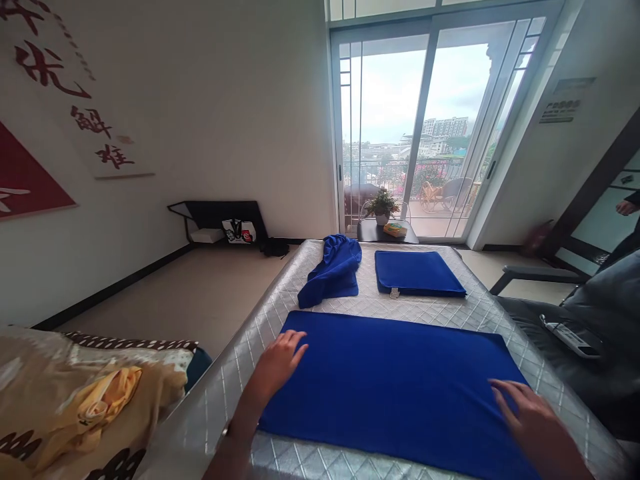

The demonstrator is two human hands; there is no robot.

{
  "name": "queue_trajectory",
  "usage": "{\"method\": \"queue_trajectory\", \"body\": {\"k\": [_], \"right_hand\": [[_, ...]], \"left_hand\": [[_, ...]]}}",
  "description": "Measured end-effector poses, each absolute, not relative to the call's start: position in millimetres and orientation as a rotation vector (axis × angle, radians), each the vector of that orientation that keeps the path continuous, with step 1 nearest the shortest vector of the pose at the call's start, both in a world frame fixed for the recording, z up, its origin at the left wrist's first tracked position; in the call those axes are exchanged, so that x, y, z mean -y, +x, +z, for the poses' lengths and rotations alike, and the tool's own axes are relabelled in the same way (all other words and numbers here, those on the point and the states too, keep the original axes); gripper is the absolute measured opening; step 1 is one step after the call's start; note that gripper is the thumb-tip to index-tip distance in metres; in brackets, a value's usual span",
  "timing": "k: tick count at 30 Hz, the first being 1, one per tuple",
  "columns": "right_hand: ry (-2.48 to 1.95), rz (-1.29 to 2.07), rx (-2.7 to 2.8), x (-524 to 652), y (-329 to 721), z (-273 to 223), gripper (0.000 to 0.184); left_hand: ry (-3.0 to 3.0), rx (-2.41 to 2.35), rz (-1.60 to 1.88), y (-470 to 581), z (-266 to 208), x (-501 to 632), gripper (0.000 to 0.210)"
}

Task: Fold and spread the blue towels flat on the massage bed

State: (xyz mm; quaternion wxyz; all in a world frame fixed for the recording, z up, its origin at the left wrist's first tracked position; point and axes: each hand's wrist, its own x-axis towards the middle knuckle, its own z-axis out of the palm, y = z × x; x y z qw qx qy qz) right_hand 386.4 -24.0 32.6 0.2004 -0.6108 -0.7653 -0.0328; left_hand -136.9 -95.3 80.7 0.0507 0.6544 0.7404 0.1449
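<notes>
A blue cloth [395, 393] lies spread flat in a long rectangle on the silver quilted mattress [280, 460]. Over its left edge is my left hand [281, 360], fingers extended and slightly apart. My right hand [525, 413] rests at or just above the cloth's right edge, its fingers stretched out too. Neither hand grips anything; whether they press on the fabric I cannot tell. Farther back, a crumpled blue cloth [334, 270] lies on the left, and a neatly folded blue cloth [419, 272] with a white tag sits on the right.
A black chair [535, 333] with a white power strip [570, 337] stands to the right. At the left is a patterned blanket [30, 373] with a yellow cloth [107, 400]. Beyond the mattress, a small table [370, 233] holds a potted plant [382, 207]. Part of another person [627, 237] shows at far right.
</notes>
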Motion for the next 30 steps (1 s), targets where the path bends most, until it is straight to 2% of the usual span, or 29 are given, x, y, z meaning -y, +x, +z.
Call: {"method": "queue_trajectory", "body": {"k": [3, 6, 10, 13, 22, 30], "right_hand": [[-1.509, 0.153, 2.290, -8, 296, 45, 0.051], [-1.422, 0.247, 2.442, -34, 217, 47, 0.053], [-1.464, 0.285, 2.542, -52, 166, 26, 0.057], [-1.476, 0.270, 2.535, -54, 160, 13, 0.059], [-1.514, 0.249, 2.553, -64, 202, 5, 0.062], [-2.061, 0.014, 2.290, -104, 397, -24, 0.068]], "left_hand": [[2.305, -1.910, 0.413, -80, 83, 38, 0.041], [2.472, -1.721, 0.411, -31, 57, -4, 0.047], [2.488, -1.766, 0.489, -8, 10, -29, 0.055], [2.454, -1.823, 0.478, -16, -6, -32, 0.057], [2.262, -2.096, 0.316, -99, -7, -25, 0.055], [1.973, -2.338, 0.289, -215, -13, 1, 0.056]]}}
